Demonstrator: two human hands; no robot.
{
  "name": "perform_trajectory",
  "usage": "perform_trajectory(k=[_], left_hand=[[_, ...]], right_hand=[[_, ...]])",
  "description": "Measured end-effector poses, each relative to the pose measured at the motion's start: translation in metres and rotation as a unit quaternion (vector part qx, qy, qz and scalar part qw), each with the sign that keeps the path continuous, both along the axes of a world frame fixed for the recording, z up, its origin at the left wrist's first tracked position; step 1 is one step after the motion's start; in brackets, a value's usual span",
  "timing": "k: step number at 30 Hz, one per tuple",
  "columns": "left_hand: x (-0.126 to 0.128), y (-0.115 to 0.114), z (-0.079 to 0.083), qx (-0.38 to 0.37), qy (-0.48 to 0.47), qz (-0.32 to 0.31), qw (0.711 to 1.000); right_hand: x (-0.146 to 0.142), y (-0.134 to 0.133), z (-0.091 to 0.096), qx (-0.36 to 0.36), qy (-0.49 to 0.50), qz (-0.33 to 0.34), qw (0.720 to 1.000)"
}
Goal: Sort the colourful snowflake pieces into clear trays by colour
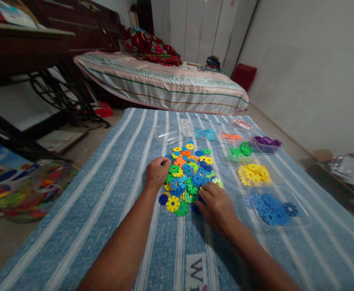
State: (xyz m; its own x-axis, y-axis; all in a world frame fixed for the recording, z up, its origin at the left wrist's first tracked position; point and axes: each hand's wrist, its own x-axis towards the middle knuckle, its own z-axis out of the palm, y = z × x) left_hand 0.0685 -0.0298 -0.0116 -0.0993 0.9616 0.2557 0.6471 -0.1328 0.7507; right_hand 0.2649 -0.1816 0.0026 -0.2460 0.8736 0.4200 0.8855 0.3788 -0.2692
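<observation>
A heap of flat plastic flower-shaped discs (189, 173) in several colours lies on a blue striped cloth (110, 194). My left hand (157, 173) rests at the heap's left edge, fingers curled in a loose fist; what it holds is hidden. My right hand (217, 206) lies on the heap's near right corner, fingers bent down onto dark blue discs. Clear trays hold sorted discs: blue (270, 208) nearest my right hand, then yellow (253, 173), green (240, 151), purple (266, 141), orange (231, 136) and light blue (204, 133).
An empty clear tray (167, 133) sits beyond the heap. A bed (164, 83) with a striped mattress stands behind the cloth. A sewing-machine table (28, 48) is at left, a colourful bag (28, 190) on the floor beside it. Clutter (343, 165) lies by the right wall.
</observation>
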Motion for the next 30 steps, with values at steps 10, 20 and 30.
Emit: perform_trajectory(k=[10,20,30], left_hand=[[0.000,-0.001,0.000,0.003,-0.003,0.000,1.000],[-0.001,0.001,0.000,-0.002,0.003,0.000,1.000],[-0.001,0.001,-0.001,0.002,0.003,0.005,1.000]], right_hand=[[-0.021,0.020,-0.014,0.075,-0.043,-0.035,0.996],[-0.002,0.017,-0.002,0.147,-0.012,-0.014,0.989],[0.105,0.071,0.065,0.210,-0.062,-0.157,0.963]])
